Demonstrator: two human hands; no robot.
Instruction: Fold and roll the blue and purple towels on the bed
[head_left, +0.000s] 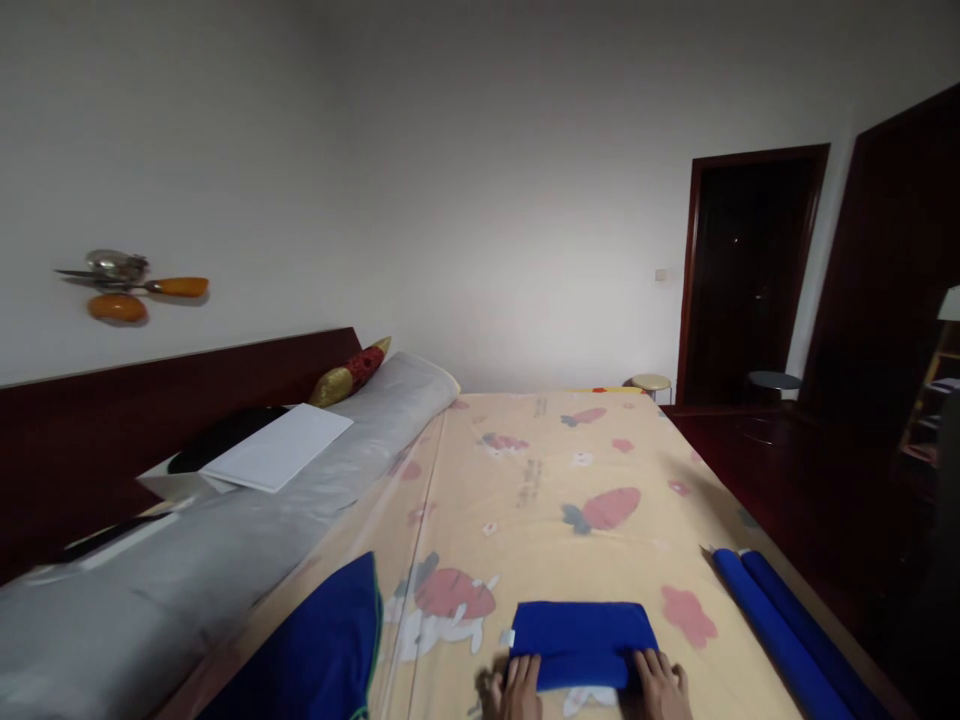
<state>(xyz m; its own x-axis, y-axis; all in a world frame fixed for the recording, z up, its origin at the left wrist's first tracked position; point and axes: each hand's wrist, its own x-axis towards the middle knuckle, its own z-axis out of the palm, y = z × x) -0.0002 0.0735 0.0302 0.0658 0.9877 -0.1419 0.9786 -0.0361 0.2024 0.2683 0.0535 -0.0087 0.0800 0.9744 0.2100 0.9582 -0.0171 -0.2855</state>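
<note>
Bed (525, 555); folded cloth (581, 635), left hand (523, 688) and right hand (661, 684) on its near corners, whether gripping cannot be told; blue rolls (780, 637) along the bed's right edge.

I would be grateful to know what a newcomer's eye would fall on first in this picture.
Probably the folded blue cloth low in the picture, with the left hand and right hand at its near corners. Next come the carrot-print sheet spread beneath it and the orange-and-silver ornament on the wall at left.
</note>
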